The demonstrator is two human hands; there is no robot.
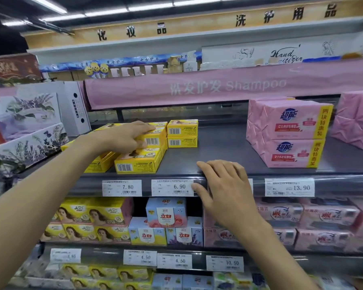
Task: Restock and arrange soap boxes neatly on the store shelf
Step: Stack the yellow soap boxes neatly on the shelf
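Two hands are at the shelf [218, 147]: the left hand [124, 137] grips the top yellow soap box [153, 140] above-left of the 6.90 price tag [172, 187], fingers curled over it; the right hand [224, 189] rests just right of that tag, fingers loosely spread. Straightening seems under way; next, the box needs squaring with its stack.

The shelf [218, 143] looks like dark grey metal, smooth and a bit dull. Along its front edge runs a clear shiny plastic strip [258, 186] with white paper price tags [172, 187] behind it. On the left side of the shelf, the yellow soap boxes [138, 162] are thin smooth card with a soft shine; on its right side the pink packs [285, 132] have a shiny, creased wrap, and above the shelf a pink banner [197, 88] looks dull and soft like cloth.
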